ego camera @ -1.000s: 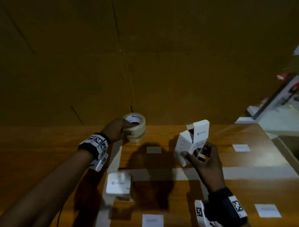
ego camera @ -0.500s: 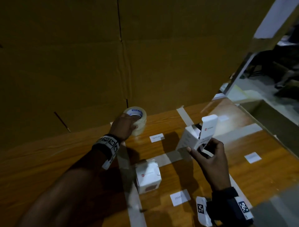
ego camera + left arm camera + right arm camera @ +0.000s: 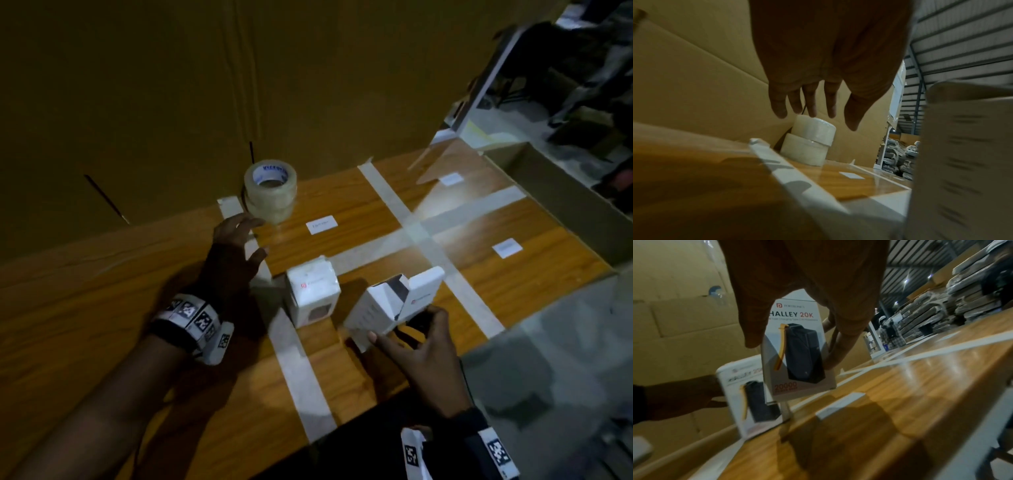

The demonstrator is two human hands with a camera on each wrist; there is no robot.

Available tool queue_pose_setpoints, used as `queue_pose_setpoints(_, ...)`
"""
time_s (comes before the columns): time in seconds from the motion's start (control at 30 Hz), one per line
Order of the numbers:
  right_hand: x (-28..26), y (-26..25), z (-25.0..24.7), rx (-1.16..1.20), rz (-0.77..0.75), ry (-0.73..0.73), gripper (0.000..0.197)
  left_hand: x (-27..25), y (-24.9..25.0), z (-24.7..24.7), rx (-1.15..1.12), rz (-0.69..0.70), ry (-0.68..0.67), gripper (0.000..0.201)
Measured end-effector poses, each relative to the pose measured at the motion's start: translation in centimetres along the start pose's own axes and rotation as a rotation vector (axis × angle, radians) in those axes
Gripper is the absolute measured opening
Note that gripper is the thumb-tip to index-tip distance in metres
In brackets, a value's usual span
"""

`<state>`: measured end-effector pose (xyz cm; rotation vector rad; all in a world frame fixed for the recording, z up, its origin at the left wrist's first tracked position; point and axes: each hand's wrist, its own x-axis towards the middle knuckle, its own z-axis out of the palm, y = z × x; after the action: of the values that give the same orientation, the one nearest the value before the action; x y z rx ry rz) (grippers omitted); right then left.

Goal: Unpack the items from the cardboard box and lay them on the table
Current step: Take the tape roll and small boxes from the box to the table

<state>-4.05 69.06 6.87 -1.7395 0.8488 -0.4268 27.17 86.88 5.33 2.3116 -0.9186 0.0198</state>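
Two tape rolls (image 3: 270,192) stand stacked on the wooden table (image 3: 342,212) against the big cardboard wall (image 3: 171,102); the left hand (image 3: 233,260) hovers just short of them, fingers spread and holding nothing. One white power bank box (image 3: 313,294) stands upright and closed near the middle. The right hand (image 3: 421,353) pinches a second white box (image 3: 394,305), tilted, its top flap open; what is inside cannot be made out. Small paper labels (image 3: 321,224) lie between strips of white tape (image 3: 404,219) on the table.

Head view looks down at the table (image 3: 342,212); both low wrist views share it.
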Motion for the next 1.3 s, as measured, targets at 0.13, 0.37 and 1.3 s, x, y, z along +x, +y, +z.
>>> queue_pose_setpoints(0.13, -2.2, 0.2, 2.3, -0.013, 0.053, -0.065, 0.090, -3.0, -0.2, 0.0, -0.016, -0.071, -0.067, 0.050)
queue_pose_setpoints(0.37, -3.1, 0.2, 7.2, -0.043, 0.010, -0.079, 0.081, -8.7, 1.9, -0.7, -0.108, -0.219, -0.058, 0.046)
queue_pose_setpoints(1.3, -7.6, 13.5, -13.1, -0.199, -0.001, 0.027, 0.023, -23.8, 26.9, 11.5, -0.353, 0.061, -0.409, 0.020)
